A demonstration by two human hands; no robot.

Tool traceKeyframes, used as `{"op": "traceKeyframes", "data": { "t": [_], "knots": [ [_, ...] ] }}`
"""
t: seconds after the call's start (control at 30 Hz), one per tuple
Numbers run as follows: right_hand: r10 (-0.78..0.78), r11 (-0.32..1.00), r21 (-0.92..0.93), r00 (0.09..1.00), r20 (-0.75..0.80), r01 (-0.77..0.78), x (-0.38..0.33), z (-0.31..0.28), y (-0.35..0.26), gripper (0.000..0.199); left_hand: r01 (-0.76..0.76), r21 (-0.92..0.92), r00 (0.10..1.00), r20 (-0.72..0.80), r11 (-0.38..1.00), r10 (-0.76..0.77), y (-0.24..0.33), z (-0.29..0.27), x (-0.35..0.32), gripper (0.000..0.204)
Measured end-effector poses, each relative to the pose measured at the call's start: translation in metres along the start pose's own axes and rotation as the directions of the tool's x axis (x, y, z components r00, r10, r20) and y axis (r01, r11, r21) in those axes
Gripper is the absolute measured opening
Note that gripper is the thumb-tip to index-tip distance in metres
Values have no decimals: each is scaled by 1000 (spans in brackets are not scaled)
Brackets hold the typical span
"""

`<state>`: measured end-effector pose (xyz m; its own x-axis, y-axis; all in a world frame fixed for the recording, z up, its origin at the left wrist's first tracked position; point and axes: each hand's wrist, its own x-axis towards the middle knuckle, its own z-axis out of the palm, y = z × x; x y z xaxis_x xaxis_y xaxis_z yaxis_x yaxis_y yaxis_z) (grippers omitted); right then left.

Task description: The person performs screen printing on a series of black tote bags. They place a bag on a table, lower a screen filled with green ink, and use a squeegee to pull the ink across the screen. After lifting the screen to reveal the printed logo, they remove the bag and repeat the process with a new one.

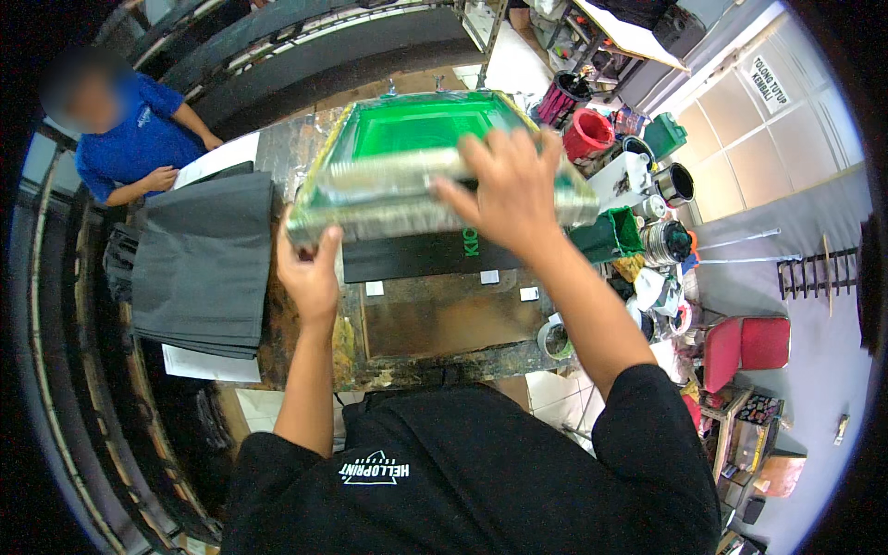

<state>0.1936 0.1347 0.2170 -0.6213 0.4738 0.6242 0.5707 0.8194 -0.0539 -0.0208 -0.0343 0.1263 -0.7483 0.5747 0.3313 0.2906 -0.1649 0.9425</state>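
A screen printing frame (398, 222) with green-inked mesh tilts over the table, its near edge lifted and its far side by two clamps. My left hand (310, 270) is closed on the frame's near left corner. In my right hand (511, 190) is a long pale squeegee (388, 176), blurred by motion, above the near part of the screen. Under the raised edge lies a flat black bag (402, 261) with green printed lettering, partly hidden by the frame. Small white tabs (374, 288) sit along the bag's near edge on the brown printing board (444, 324).
Left of the board lies a stack of black bags (199, 268) over white paper (213, 364). A person in a blue shirt (139, 129) stands at the far left, hands by another white sheet. A tape roll (555, 339), a red bucket (590, 134) and several tins (664, 243) crowd the right side.
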Motion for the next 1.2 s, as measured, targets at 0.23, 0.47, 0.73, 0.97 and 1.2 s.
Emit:
{"op": "traceKeyframes", "data": {
  "t": [0.23,0.47,0.73,0.97,1.2],
  "knots": [
    [-81,996,-60,982,-168,72,85,4,19,53,-4,349,997,-76,937,32,-61,9,28,85],
    [-36,997,-71,986,-164,25,111,-1,35,58,236,891,881,-27,389,-472,-149,-1,-67,88],
    [28,999,-14,999,-32,-29,117,-9,32,63,207,731,924,72,650,-375,-172,-6,-41,46],
    [13,1000,12,998,-63,-12,122,-6,36,67,208,302,921,259,930,-291,-87,-42,76,44],
    [28,1000,8,999,-20,-28,120,-10,32,64,438,364,872,51,822,-487,34,-160,149,30]
  ]
}}
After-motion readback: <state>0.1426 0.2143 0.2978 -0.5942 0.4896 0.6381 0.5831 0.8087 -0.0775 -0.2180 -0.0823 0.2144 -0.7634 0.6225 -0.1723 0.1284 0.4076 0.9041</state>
